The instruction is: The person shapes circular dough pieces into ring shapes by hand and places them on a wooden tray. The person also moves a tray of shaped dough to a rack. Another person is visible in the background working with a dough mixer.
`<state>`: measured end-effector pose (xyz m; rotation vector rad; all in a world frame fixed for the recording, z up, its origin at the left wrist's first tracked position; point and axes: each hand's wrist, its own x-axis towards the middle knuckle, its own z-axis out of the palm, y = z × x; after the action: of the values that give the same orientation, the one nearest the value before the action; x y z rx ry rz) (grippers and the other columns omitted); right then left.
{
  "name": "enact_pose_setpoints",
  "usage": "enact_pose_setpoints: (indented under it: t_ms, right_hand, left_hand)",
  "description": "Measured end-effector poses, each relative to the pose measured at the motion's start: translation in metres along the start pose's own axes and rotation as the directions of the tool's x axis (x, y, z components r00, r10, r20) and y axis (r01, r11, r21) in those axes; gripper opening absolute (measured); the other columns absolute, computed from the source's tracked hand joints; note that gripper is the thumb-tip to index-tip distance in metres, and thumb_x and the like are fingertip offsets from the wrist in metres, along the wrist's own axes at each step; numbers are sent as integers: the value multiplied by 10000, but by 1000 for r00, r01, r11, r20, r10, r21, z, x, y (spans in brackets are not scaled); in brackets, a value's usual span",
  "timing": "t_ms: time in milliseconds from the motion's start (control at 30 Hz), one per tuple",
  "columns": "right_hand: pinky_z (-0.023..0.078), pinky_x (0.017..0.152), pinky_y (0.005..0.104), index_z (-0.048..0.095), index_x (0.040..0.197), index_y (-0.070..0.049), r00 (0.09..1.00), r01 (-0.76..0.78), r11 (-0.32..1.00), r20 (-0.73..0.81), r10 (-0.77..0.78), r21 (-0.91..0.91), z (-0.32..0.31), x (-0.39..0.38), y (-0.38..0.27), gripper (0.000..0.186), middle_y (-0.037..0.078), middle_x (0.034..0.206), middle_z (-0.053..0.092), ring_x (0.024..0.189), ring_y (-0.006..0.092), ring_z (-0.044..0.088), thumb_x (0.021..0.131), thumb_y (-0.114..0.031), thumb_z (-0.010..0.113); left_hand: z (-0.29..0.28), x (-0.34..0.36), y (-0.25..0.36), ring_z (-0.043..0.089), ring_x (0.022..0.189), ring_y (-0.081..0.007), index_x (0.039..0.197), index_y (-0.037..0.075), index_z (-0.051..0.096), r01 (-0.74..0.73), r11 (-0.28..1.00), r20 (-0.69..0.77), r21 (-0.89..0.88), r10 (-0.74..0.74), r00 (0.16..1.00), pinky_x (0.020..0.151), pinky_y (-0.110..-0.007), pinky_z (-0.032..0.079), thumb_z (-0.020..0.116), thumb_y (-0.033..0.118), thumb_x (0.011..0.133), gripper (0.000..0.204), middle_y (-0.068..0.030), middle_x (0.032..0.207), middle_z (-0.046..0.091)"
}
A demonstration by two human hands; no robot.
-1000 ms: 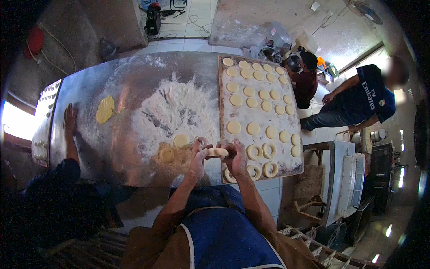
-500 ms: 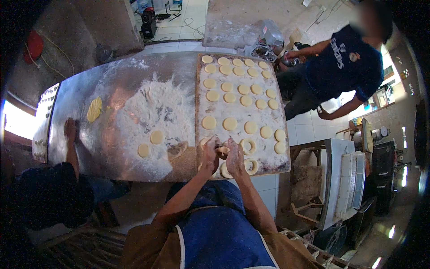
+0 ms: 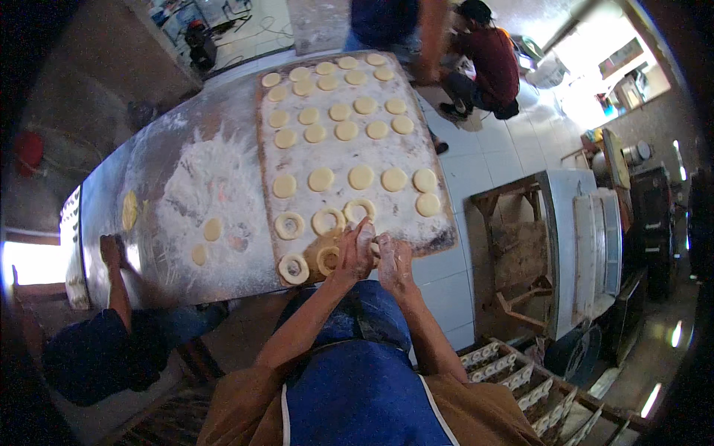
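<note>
The left hand [image 3: 356,251] and right hand [image 3: 395,260] have half-bent fingers; whether they grip the dough piece [image 3: 375,252] between, I cannot tell. Beyond left fingertips lies a dough ring [image 3: 349,209].

No writing, number, label or sign can be read. The dark blue shirt [image 3: 384,22] at twelve o'clock is blurred and cut off by the edge. Any print on the white container [image 3: 548,70] at two o'clock, beside the glare, is too small to tell. The maroon shirt [image 3: 496,63] at one o'clock and the blue apron [image 3: 357,394] at six show no legible letters.
</note>
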<state>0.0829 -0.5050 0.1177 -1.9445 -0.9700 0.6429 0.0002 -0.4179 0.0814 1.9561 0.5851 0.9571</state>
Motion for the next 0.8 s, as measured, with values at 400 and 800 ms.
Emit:
enact_pose_setpoints:
  t_ms: [400, 800]
  right_hand:
    - [463, 604, 362, 579, 894, 4, 961, 146, 970, -259, -93, 196, -56, -21, 29, 182, 76, 693, 590, 624, 220, 569, 776, -81, 688]
    - [391, 881, 489, 482, 1192, 42, 930, 89, 879, -276, -242, -469, -67, -16, 53, 457, 230, 1063, 522, 994, 403, 492, 777, -59, 647]
  left_hand:
    - [60, -2, -18, 556, 923, -325, 1118, -29, 504, 108, 992, 97, 65, -115, 989, 762, -426, 459, 539, 197, 864, 342, -198, 1013, 560]
    - [-89, -6, 6, 497, 1096, -408, 1250, 72, 498, -120, 652, 288, 749, -156, 945, 918, -533, 361, 553, 170, 776, 488, -177, 1153, 575]
